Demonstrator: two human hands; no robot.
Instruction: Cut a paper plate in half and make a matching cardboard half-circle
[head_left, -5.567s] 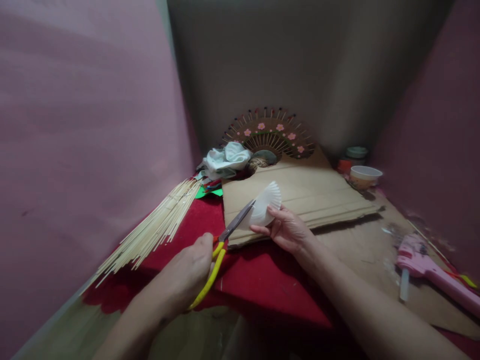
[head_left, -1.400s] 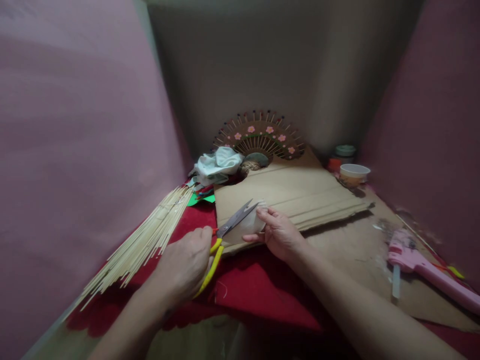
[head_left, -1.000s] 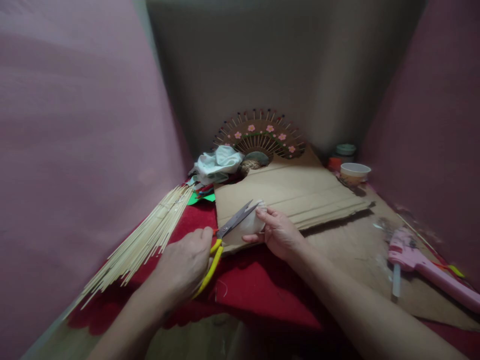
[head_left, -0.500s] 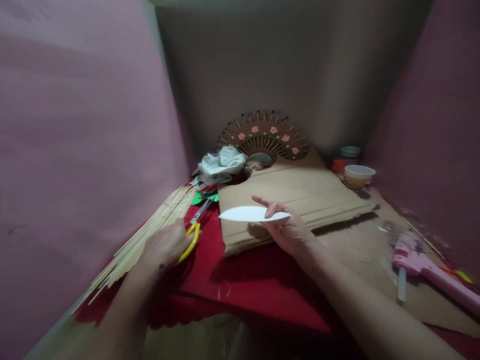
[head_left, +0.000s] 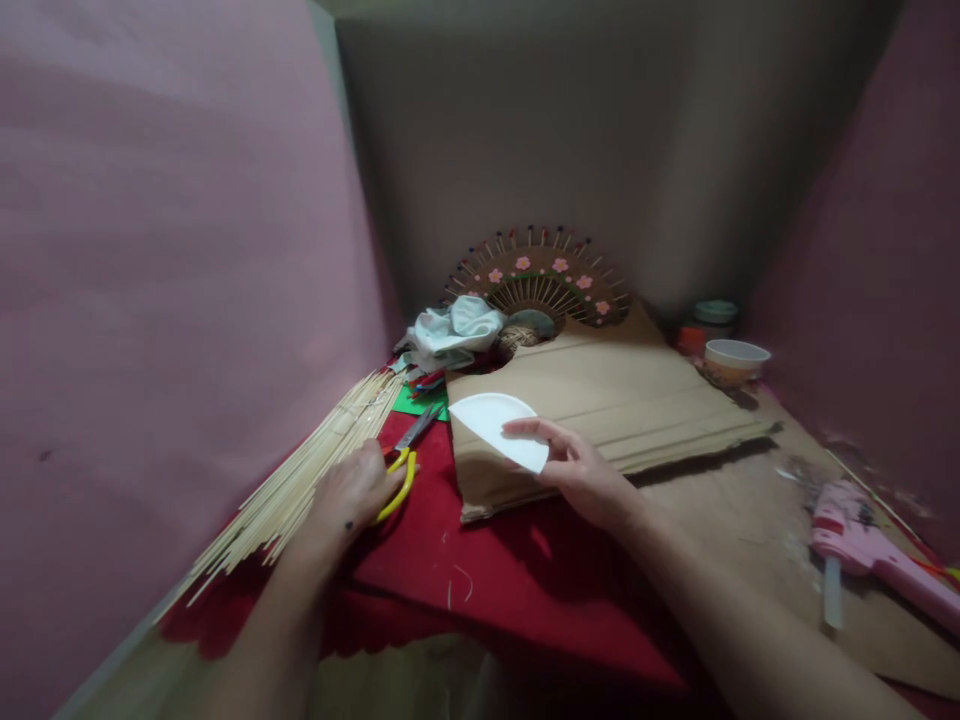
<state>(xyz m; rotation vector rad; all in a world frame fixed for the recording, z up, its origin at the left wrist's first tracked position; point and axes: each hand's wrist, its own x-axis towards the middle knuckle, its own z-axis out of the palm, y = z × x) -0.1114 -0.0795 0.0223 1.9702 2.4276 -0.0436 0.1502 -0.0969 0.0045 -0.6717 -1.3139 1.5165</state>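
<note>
My left hand (head_left: 358, 483) is closed around the yellow handles of a pair of scissors (head_left: 409, 480), low over the red cloth. The blades point away, toward a green sheet (head_left: 414, 402), and look shut or nearly so. In my right hand (head_left: 577, 465) is a white paper piece (head_left: 491, 420) with a curved edge, pinched between thumb and fingers at its right end. It is held tilted above the front left part of a brown cardboard sheet (head_left: 585, 385). Whether the paper is folded I cannot tell.
Thin bamboo sticks (head_left: 300, 480) lie bundled at the left. At the back stand a decorated stick fan (head_left: 540, 270), a pale crumpled cloth (head_left: 457, 330) and a twine ball (head_left: 519, 338). A pink glue gun (head_left: 862, 535) and a bowl (head_left: 736, 358) are at the right, on the red-clothed table (head_left: 427, 560).
My right hand has turned the white paper from nearly edge-on to showing its broad face. The left hand keeps hold of the scissors. The whole view has shifted slightly.
</note>
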